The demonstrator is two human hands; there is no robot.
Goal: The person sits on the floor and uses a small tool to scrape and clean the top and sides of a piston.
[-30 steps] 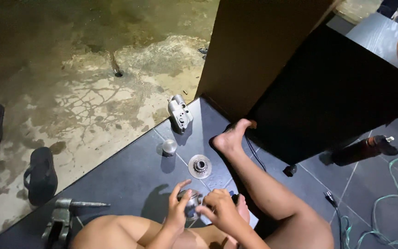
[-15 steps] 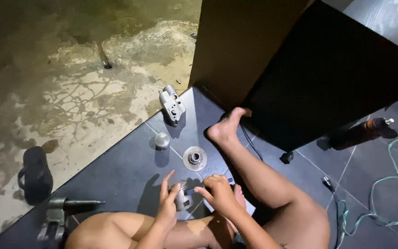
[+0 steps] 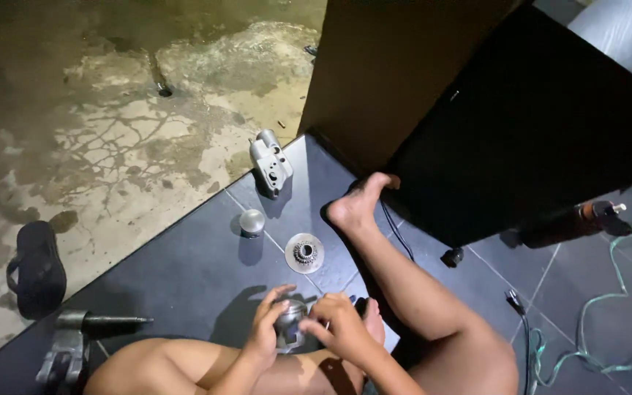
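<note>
I sit on a dark tiled floor with my legs folded in front of me. Both hands close around a small round metal part [image 3: 288,322] low in the head view. My left hand [image 3: 263,335] cups its left side, and my right hand [image 3: 339,330] grips it from the right. Just beyond my hands lies a flat metal disc with a toothed hub [image 3: 304,252]. A small shiny metal cap [image 3: 251,221] sits farther left, and a grey cast metal housing [image 3: 271,162] lies beyond that near the tile edge.
A dark sandal [image 3: 36,267] lies on the cracked concrete at left. A metal shaft with a yoke [image 3: 74,344] rests at bottom left. A brown panel [image 3: 389,66] and a black cabinet [image 3: 543,124] stand behind my foot [image 3: 356,205]. A green cable [image 3: 594,314] and a black plug [image 3: 513,298] trail at right.
My hands have drawn closer together around the round metal part. The view has shifted slightly; the loose parts on the floor have not moved.
</note>
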